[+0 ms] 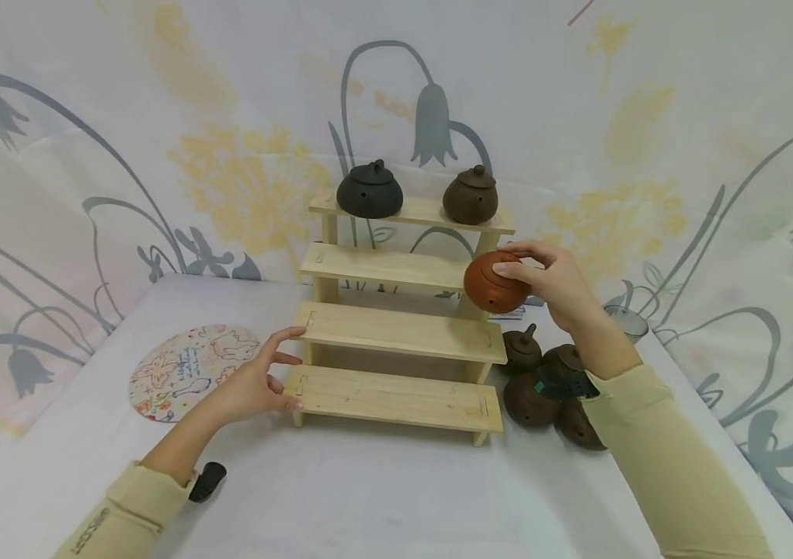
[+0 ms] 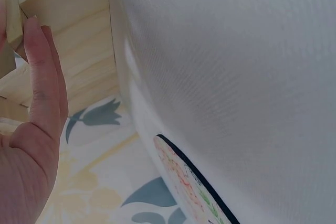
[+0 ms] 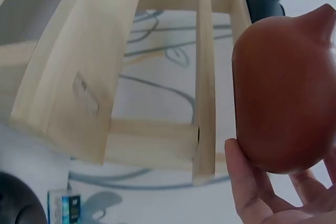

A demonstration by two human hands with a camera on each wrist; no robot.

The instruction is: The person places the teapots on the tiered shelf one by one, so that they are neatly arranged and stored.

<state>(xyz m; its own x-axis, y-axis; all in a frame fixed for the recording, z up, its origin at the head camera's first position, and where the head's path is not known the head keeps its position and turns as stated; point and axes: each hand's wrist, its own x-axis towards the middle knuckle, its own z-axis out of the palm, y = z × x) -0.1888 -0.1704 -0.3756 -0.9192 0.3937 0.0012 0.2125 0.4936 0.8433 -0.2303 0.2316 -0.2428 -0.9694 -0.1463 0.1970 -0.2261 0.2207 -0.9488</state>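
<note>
- A round rabbit-print mat [image 1: 158, 371] is lying flat on the white-covered desk [image 1: 368, 497], apart from the shelf.
- The left hand [image 1: 249, 388] is touching the left ends of the two lower tiers, fingers spread and mostly straight rather than curled, apparently bracing the four-tier wooden shelf [image 1: 396, 326].
- On the top tier, a black clay teapot [image 1: 370, 194] and a dark brown teapot [image 1: 471, 200] are sitting apart, seemingly spaced for balance, with room between them.
- The lower tiers are stepping forward, giving open room above each front edge.
- The right hand [image 1: 553, 283] is grasping a reddish-brown clay teapot [image 1: 490, 289] around its upper part, probably leaving the base free; the pot is hanging by the second-highest tier's right end, and whether it is touching the edge cannot be told.
- More dark teapots [image 1: 530, 402] are crowding together beside the shelf, near a clear cup [image 1: 628, 320], leaving little room below the right forearm.
</note>
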